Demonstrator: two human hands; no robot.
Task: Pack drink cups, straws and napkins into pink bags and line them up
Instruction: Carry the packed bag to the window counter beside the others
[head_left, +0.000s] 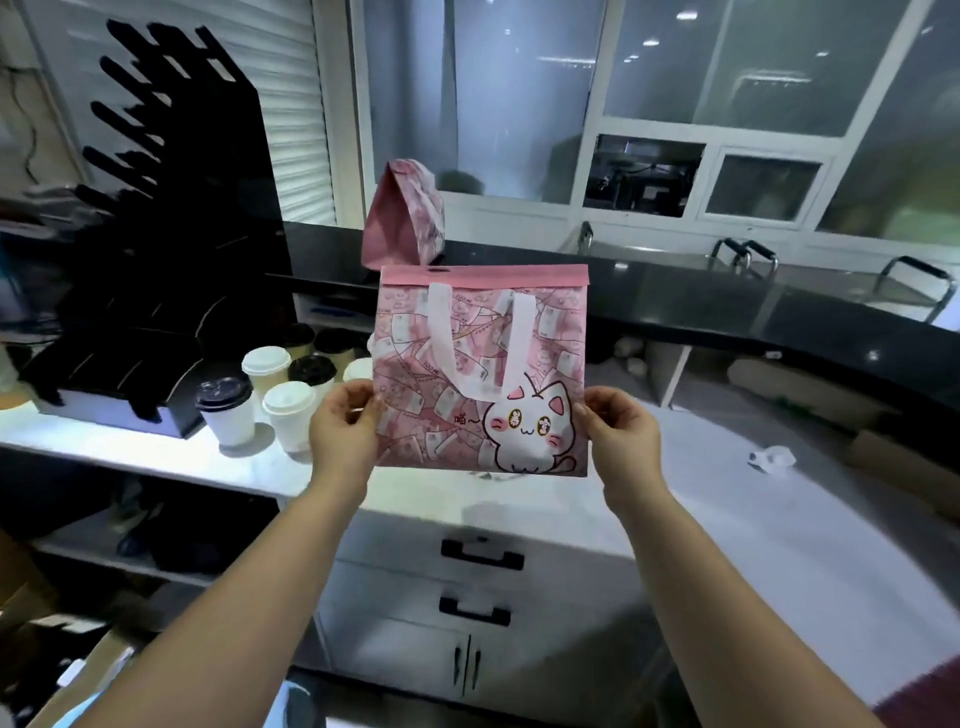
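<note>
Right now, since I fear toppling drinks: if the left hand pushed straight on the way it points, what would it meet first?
The left hand pinches the flat pink cat-print fabric bag, so that comes first. Past its edge, probably the white-lidded paper cup peeking out behind it, though depth is unclear.

Two pink bags (483, 374), two hands (345, 421), at least seven lidded cups (289, 415), two drawer handles (482, 555)

We hold flat pink bag (483, 374) upright, cat print facing us, white handles lying down its front. Our left hand (345, 421) pinches bag's left edge, right hand (621, 431) pinches its right edge. Behind bag, second pink bag (405, 213) stands on dark counter (727, 306). Left of bag: lidded paper cups (289, 415), black rack (171, 234) beyond them. Below bag, white drawers (480, 582).
</note>
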